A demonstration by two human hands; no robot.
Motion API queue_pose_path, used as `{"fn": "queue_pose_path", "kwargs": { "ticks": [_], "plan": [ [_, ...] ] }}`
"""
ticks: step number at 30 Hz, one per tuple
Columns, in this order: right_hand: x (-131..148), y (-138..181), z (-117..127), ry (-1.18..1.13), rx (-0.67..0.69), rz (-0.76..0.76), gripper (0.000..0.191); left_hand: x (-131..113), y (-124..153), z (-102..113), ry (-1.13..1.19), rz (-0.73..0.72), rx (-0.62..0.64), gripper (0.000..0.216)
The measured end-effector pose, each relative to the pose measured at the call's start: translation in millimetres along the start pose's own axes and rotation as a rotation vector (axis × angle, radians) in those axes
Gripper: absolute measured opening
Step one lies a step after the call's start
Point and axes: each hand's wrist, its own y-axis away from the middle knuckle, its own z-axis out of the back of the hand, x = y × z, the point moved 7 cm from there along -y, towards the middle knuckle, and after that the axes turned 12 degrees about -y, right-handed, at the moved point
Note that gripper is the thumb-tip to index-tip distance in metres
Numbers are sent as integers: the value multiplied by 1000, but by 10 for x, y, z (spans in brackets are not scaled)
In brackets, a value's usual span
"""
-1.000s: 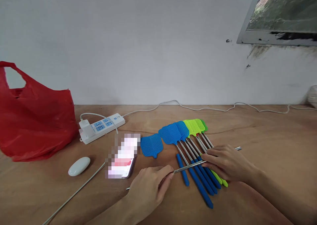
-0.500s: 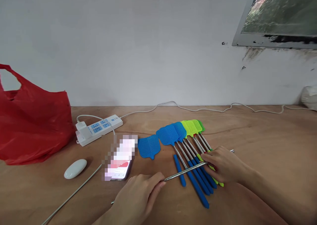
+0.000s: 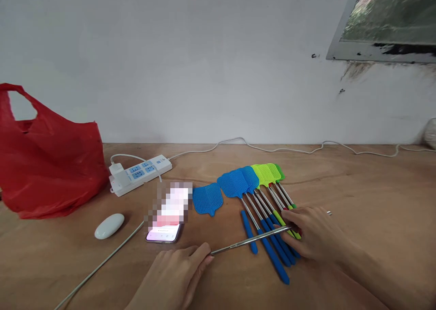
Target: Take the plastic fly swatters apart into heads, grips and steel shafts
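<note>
Silver metal rod (image 3: 250, 241) slanting above the worktop (image 3: 374, 182)
Toward the near edge, the left hand (image 3: 172, 271) has its grip clenched around the rod, the right hand (image 3: 315, 235) likewise; blue and green fly swatters (image 3: 250, 178) lie under the rod's right stretch, and a separate blue mesh head (image 3: 207, 199) sits farther toward the back edge.

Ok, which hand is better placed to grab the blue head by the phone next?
Likely your left hand: it's nearer the blue head, while your right hand is over by the swatter handles. Both hold the rod, though.
</note>
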Motion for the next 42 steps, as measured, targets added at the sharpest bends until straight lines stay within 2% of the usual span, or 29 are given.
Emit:
{"fn": "queue_pose_path", "kwargs": {
  "ticks": [4, 9, 14, 17, 23, 29, 35, 39, 42],
  "plan": [
    [-73, 42, 15, 24, -53, -42, 23, 92, 0, 19, -34, 45, -22, 37],
    [-108, 50, -15, 94, -83, -23, 32, 161, -35, 9, -122, 84, -60, 39],
    [230, 32, -86, 47, -70, 77, 30, -34, -107, -33, -179, 14, -68, 34],
    [416, 26, -88, 32, -105, 75, 31, -139, -119, -75, -186, -20, -62, 33],
    [558, 15, -96, 38, -138, 41, 27, -189, -115, -91, -207, -43, -143, 37],
    [732, -23, -168, -26, -100, 33, 9, -269, -210, -120, -193, -55, -88, 29],
    [547, 27, -145, -54, -123, 28, 13, -166, -153, -36, -55, -60, -67, 31],
    [364, 85, -95, -47, -89, 20, 19, 12, -69, -58, -110, -58, -35, 35],
    [392, 116, -55, -127, -15, 99, 22, 61, -30, -103, -138, -83, -1, 28]
  ]
}}
